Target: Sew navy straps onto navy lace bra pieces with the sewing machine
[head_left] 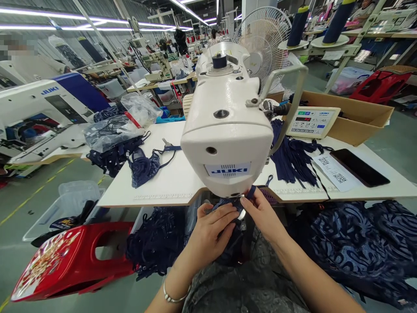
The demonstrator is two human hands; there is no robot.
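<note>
A white JUKI sewing machine (228,126) stands on the white table (176,178), its head hiding the needle area. My left hand (211,230) lies with fingers pressed flat on dark navy lace fabric (228,208) just below the machine head. My right hand (260,211) pinches a narrow navy strap (251,191) at the machine's underside, beside the left hand. Both hands are close together at the table's front edge.
A navy lace piece (143,167) and bagged fabric (110,130) lie at left on the table. Navy straps (293,156), a control panel (312,121), a paper slip (335,171) and a phone (358,167) are at right. A red stool (71,261) and clear bin (68,204) sit on the floor at left.
</note>
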